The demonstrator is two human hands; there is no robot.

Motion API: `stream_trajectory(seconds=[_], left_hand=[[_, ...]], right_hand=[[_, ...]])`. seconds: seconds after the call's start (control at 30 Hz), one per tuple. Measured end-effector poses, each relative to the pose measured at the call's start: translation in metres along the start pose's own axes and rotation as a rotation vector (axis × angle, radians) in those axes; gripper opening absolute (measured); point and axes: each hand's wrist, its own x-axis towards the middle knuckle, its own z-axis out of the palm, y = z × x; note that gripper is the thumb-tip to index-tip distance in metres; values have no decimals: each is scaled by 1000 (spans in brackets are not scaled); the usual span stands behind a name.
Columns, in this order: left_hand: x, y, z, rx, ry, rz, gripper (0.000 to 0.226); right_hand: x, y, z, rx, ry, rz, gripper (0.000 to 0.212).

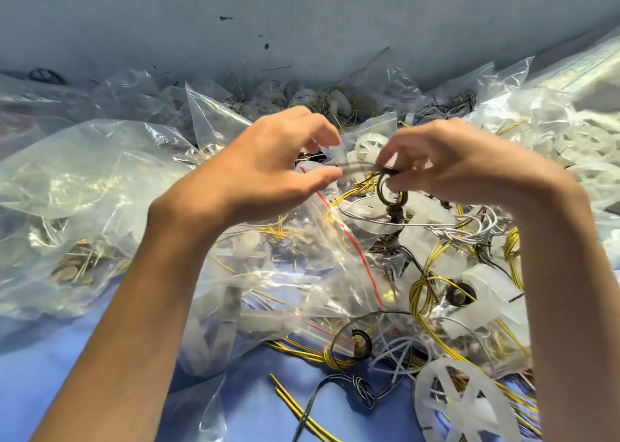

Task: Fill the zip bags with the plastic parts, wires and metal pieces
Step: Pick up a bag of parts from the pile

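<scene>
The left hand [268,166], at about 11 o'clock from the middle of the view, has its fingers curled and appears to pinch the mouth of a clear zip bag with a red seal line [349,240] that hangs down toward 6 o'clock. At 1 o'clock the right hand [453,166] pinches a dark metal ring [385,189] just beside the bag's mouth. Loose yellow wires [429,290] and a white spoked plastic wheel [466,404] lie at 5 o'clock on the blue tabletop [50,374], with filled bags [67,179] at 9 o'clock.
</scene>
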Motion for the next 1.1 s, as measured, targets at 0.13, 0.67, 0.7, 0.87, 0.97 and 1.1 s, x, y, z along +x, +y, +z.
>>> stream_trajectory(seconds=[0.13, 0.67, 0.7, 0.87, 0.97, 1.1], left_hand=[[3, 2, 9, 65, -41, -9, 53], [7, 4, 20, 254, 391, -141, 54], [8, 2, 18, 230, 431, -166, 50], [7, -6, 4, 74, 658, -204, 37], [8, -1, 1, -69, 522, -137, 34], [8, 9, 17, -87, 246, -75, 31]], right_hand=[[-4, -12, -5, 218, 174, -168, 14], [4, -15, 3, 18, 268, -127, 18], [5, -13, 3, -1, 282, -112, 19], [5, -8, 1, -6, 322, -99, 19], [4, -13, 1, 33, 317, -136, 19], [1, -25, 3, 197, 266, -226, 20]])
